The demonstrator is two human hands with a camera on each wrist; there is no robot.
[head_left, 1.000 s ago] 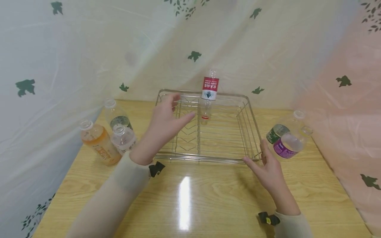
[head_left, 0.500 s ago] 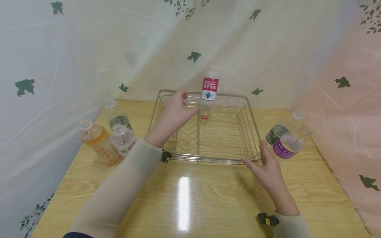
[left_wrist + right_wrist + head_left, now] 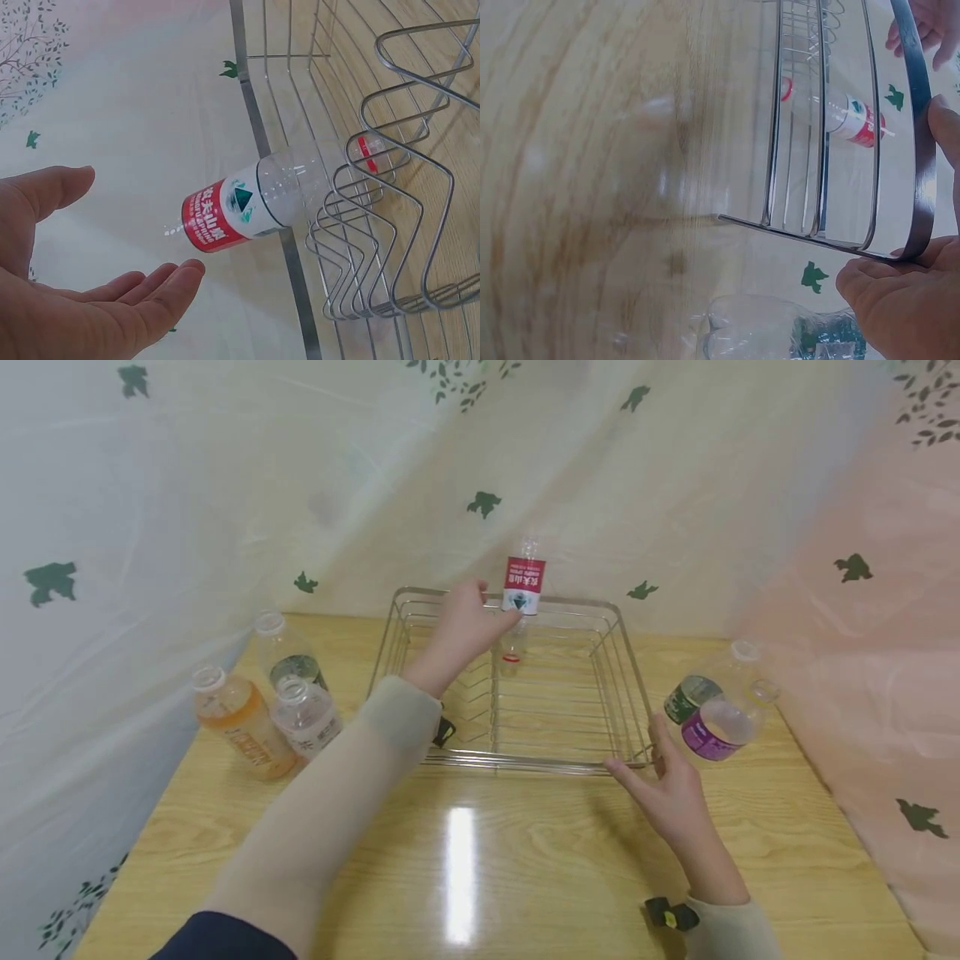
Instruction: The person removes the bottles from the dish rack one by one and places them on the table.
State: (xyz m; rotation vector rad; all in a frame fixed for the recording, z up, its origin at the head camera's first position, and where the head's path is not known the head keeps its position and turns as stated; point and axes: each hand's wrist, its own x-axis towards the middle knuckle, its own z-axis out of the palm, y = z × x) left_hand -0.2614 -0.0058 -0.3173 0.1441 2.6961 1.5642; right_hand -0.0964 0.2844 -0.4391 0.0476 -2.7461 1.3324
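A clear plastic bottle [image 3: 522, 585] with a red and white label leans upside down against the back rim of a wire dish rack [image 3: 555, 766]. Its neck, with a red ring, points down into the rack. My left hand [image 3: 468, 631] is over the rack's back left part, beside the bottle. In the left wrist view, thumb and fingers of the left hand [image 3: 112, 315] are spread apart, with a gap to the bottle's base. My right hand [image 3: 675, 793] grips the rack's front right corner; in the right wrist view its thumb lies against the rim [image 3: 922, 165].
On the table's [image 3: 570, 860] left stand an orange-tinted bottle [image 3: 251, 731], a green-labelled bottle [image 3: 292, 664] and a pale-labelled bottle [image 3: 307, 718]. Right of the rack are a green-labelled bottle [image 3: 692, 697] and a purple-labelled bottle [image 3: 708, 739]. A patterned curtain [image 3: 360, 502] hangs behind.
My left hand has moved right and slightly forward over the rack, closer to the red-labelled bottle. The right hand keeps its place on the rack corner.
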